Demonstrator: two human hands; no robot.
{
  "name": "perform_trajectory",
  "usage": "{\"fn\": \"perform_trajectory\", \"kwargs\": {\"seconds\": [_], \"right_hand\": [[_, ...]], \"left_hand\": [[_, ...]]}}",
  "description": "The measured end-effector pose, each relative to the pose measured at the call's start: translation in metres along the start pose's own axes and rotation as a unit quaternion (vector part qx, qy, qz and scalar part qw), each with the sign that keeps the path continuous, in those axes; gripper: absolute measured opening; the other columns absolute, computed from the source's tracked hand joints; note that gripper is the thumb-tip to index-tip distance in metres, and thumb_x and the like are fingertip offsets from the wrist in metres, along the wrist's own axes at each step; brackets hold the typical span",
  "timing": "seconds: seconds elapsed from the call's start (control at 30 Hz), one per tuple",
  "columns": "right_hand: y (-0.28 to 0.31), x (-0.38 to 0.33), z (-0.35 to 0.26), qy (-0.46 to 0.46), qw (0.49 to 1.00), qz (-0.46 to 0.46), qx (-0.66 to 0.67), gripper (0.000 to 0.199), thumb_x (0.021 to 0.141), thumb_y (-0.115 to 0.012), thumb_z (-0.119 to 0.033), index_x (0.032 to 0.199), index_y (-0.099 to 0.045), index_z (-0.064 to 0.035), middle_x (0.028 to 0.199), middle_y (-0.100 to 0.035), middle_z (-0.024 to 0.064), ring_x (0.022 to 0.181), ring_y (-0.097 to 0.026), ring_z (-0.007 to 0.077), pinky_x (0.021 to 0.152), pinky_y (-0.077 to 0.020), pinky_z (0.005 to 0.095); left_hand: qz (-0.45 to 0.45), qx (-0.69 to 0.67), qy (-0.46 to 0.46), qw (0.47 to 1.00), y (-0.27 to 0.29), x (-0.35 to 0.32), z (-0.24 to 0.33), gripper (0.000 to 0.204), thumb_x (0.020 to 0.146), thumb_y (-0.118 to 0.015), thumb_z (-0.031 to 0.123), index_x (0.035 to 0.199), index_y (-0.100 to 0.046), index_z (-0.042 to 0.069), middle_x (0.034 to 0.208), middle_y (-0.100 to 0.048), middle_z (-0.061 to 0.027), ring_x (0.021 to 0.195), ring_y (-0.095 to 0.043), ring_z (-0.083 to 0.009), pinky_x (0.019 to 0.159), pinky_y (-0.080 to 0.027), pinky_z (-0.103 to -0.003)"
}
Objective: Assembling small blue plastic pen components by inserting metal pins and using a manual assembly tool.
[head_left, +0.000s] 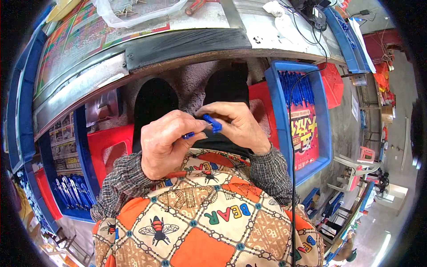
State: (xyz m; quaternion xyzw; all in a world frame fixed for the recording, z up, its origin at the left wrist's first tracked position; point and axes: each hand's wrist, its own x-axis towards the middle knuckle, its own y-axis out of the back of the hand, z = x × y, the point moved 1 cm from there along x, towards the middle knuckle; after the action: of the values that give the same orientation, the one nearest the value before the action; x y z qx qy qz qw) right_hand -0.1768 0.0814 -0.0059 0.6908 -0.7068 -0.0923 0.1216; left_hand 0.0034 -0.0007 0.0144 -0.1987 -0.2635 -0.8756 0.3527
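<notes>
Above my lap, in front of the patterned apron (195,236), my two hands work close together. My left hand (161,141) pinches a small blue plastic part (189,135) that pokes out below its fingers. In my right hand (242,127) is another blue plastic piece (215,125), bent or angled, gripped between thumb and fingers. A short shiny metal bit shows between the fingertips, reaching toward the right-hand piece. Whether the two blue parts are joined cannot be made out, since the fingers cover the middle.
A blue tray (327,133) on the right holds rows of blue slim parts (296,86). Another tray (87,155) on the left holds blue parts with silvery shafts (73,192). Red stools (111,135) flank my legs. The workbench edge (187,46) runs ahead; a black cable (292,178) hangs at right.
</notes>
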Motion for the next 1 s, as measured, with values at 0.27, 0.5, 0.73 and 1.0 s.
{"fn": "perform_trajectory", "kwargs": {"seconds": [0.27, 0.5, 0.73, 1.0], "right_hand": [[0.013, -0.014, -0.007, 0.022, 0.991, -0.126, 0.049, 0.023, 0.087, -0.066, -0.018, 0.094, -0.068, 0.0037, 0.08, -0.069, 0.0142, 0.074, -0.067, 0.0168, 0.067, -0.0509, 0.029], [0.026, -0.01, -0.049, 0.143, 0.974, -0.142, 0.104, 0.03, 0.088, -0.065, -0.023, 0.107, -0.069, -0.0007, 0.088, -0.07, 0.0151, 0.081, -0.068, 0.0259, 0.073, -0.0507, 0.0319], [0.001, 0.007, -0.009, 0.138, 0.986, 0.094, -0.027, 0.032, 0.094, -0.052, -0.027, 0.103, -0.069, -0.0002, 0.073, -0.056, 0.005, 0.065, -0.052, 0.0123, 0.059, -0.0414, 0.0252], [-0.001, -0.019, 0.011, -0.019, 0.992, -0.074, 0.101, 0.035, 0.098, -0.052, -0.03, 0.095, -0.068, 0.0008, 0.064, -0.055, 0.005, 0.056, -0.049, 0.0138, 0.054, -0.0417, 0.0274]], "left_hand": [[0.012, 0.107, -0.034, 0.994, 0.006, 0.003, 0.001, 0.025, 0.07, -0.071, -0.008, 0.092, -0.063, 0.001, 0.082, -0.065, -0.0128, 0.072, -0.066, -0.0252, 0.06, -0.052, -0.031], [-0.031, 0.115, -0.07, 0.99, 0.0, 0.004, 0.005, 0.035, 0.059, -0.068, -0.006, 0.093, -0.066, 0.004, 0.079, -0.062, -0.0101, 0.069, -0.064, -0.0271, 0.059, -0.052, -0.033], [-0.053, 0.038, -0.059, 0.996, -0.003, 0.003, 0.013, 0.039, 0.057, -0.066, -0.008, 0.094, -0.066, 0.005, 0.078, -0.062, -0.01, 0.069, -0.064, -0.0264, 0.057, -0.052, -0.032], [-0.003, 0.09, -0.035, 0.995, 0.006, 0.005, 0.006, 0.025, 0.07, -0.073, -0.006, 0.092, -0.064, 0.001, 0.081, -0.065, -0.0124, 0.07, -0.065, -0.024, 0.059, -0.051, -0.029]]}}
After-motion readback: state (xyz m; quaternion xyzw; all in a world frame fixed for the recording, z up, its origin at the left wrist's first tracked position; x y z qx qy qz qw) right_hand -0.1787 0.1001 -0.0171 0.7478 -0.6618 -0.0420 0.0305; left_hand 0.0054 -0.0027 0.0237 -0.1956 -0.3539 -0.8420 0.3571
